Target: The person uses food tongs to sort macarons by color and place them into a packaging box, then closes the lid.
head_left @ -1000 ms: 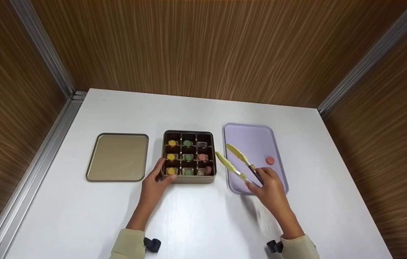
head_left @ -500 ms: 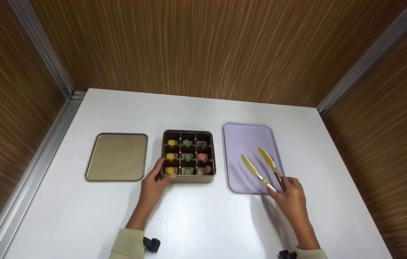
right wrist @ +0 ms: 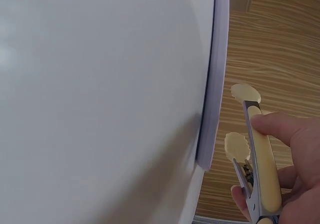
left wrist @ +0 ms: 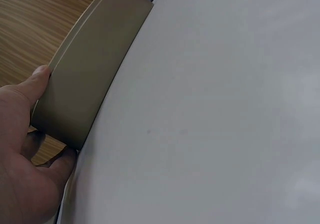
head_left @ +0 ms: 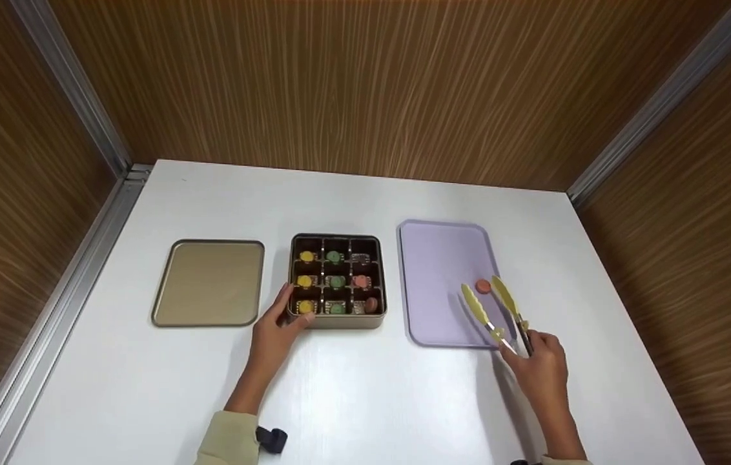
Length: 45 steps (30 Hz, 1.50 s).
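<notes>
My left hand [head_left: 275, 342] grips the near left corner of a square tin box [head_left: 349, 322], thumb on the front rim, fingers on the left side. Divided compartments inside hold small macarons: yellow [head_left: 305, 281] down the left, green [head_left: 337, 282] in the middle, a pink one [head_left: 361, 281] and a brown one [head_left: 370, 305] on the right. Only ribbed liner shows in the far right compartment. My right hand [head_left: 540, 368] holds yellow-tipped tongs [right wrist: 264, 164], spread apart. Their tips stand on either side of a reddish-orange macaron [head_left: 483, 286] on the lilac tray [head_left: 430, 258], without clearly touching it.
A flat gold lid [head_left: 208, 284] lies on the white table [head_left: 339, 400] to the left of the box. Wood-grain panels [head_left: 339, 90] close in the back and both sides, with metal rails [head_left: 81, 103] at the corners.
My right hand has carried the tongs rightward and toward me, from between box and tray to the macaron at the tray's right side. My left hand stays on the box.
</notes>
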Motion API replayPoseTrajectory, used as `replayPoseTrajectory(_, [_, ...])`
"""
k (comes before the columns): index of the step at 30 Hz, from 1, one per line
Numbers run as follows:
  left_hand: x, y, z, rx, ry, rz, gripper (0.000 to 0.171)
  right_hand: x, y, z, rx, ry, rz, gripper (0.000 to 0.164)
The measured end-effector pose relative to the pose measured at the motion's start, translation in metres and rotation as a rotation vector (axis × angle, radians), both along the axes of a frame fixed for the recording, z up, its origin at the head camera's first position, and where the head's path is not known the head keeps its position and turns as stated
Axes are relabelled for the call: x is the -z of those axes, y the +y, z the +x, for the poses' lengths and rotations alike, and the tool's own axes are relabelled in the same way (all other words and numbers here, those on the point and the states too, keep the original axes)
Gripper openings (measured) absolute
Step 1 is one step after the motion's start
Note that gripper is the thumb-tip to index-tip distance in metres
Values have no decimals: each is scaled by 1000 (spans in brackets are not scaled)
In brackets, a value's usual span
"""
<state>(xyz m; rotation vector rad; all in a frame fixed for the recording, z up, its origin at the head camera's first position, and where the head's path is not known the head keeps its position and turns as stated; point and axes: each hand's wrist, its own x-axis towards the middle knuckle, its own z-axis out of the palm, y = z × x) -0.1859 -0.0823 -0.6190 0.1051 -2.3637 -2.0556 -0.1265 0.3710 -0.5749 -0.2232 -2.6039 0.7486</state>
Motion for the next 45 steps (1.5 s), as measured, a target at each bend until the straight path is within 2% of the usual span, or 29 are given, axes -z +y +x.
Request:
replayPoseTrajectory(16, [-1, 0, 1, 6, -1, -21, 74, 0, 2, -2, 32, -112, 15, 53])
replayPoseTrajectory(25, [-19, 2, 6, 18, -36, 18, 74, -1, 0, -3, 32, -137, 25, 50])
replayPoseTrajectory(34, [-1, 0, 1, -3, 2, 2, 74, -2, 0, -3, 21, -128, 22, 43])
replayPoseTrajectory(36, [0, -1, 1, -3, 1, 8, 74, -2, -1, -3, 21, -123, 17, 42])
replayPoseTrajectory(37, [-5, 0, 2, 0, -8, 14, 74, -2, -2, -3, 22, -125, 16, 41])
replayPoseTrajectory(43, [-6, 0, 3, 3, -18, 13, 74, -1, -2, -3, 28, -111, 23, 40])
replayPoseTrajectory(45, [-1, -1, 2, 6, -13, 2, 74, 0, -3, -3, 24, -80, 32, 38])
